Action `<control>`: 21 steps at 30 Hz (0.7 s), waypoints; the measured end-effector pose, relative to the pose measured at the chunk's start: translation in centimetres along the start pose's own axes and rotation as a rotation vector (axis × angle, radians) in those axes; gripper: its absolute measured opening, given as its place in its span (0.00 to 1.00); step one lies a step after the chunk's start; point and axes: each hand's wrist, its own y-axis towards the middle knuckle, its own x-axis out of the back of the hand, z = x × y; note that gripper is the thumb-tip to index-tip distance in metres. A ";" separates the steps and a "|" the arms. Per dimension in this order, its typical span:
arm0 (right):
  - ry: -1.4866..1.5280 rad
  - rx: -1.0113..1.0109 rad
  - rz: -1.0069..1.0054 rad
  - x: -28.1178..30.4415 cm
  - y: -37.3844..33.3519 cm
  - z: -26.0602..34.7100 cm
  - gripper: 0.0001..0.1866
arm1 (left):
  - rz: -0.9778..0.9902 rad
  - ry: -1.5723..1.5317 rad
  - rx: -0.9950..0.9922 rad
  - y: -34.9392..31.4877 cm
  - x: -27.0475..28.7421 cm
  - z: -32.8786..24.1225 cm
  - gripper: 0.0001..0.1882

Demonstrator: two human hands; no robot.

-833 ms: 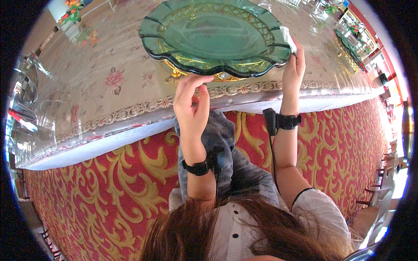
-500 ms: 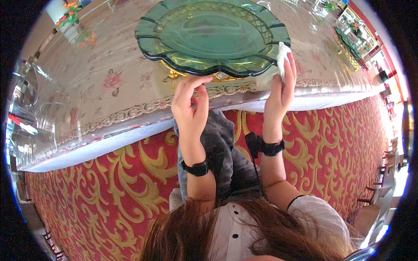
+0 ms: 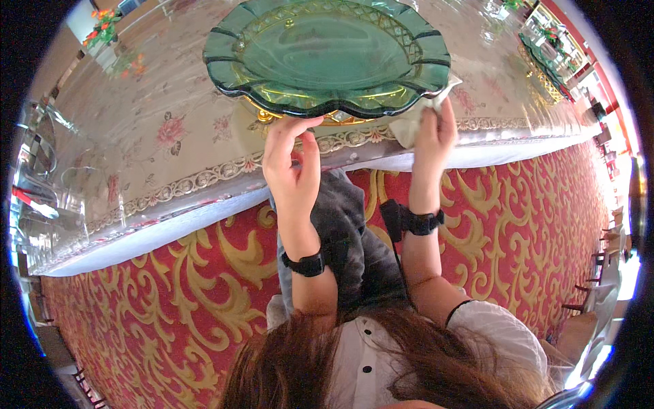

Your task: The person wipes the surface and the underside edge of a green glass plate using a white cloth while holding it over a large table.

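Observation:
A large green glass plate (image 3: 327, 58) with a scalloped, dark-edged rim sits over a gold openwork stand (image 3: 265, 116) on the table. My left hand (image 3: 291, 160) is closed, its bent fingers at the plate's front underside beside the gold edge; the plate hides the fingertips' exact hold. In my right hand (image 3: 434, 136) a white cloth (image 3: 406, 131) is pinched between thumb and fingers. One corner of the cloth sticks up beside the plate's right front rim, and the rest hangs below toward the table edge.
A clear sheet covers the floral tablecloth (image 3: 170, 133). Glassware (image 3: 41, 157) stands at the far left, and red flowers (image 3: 102, 27) at the back left. Another dark green plate (image 3: 541, 65) on gold lies at the right. Chairs (image 3: 593, 300) line the right side of the patterned carpet (image 3: 184, 320).
My right hand has drawn the cloth down from the plate's right rim toward me. The left hand keeps its place at the plate's front. The whole view has shifted slightly.

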 end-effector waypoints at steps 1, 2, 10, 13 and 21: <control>0.076 0.054 0.053 -1.0 -0.2 -0.1 0.12 | 0.000 -0.004 0.001 0.0 0.0 0.1 0.12; 0.122 0.012 -0.001 -1.8 -0.5 -0.3 0.10 | -0.017 -0.033 -0.008 0.1 0.1 0.3 0.12; -0.306 0.486 0.076 -0.7 -1.6 -0.7 0.12 | -0.102 -0.005 -0.075 -0.3 -0.4 0.7 0.16; -0.191 0.473 0.068 -0.5 -2.2 -1.0 0.17 | -0.115 -0.057 -0.011 0.0 -0.3 0.6 0.19; 0.267 0.119 -0.057 0.0 -2.0 -0.8 0.22 | -0.170 -0.229 0.215 0.2 0.5 -0.9 0.29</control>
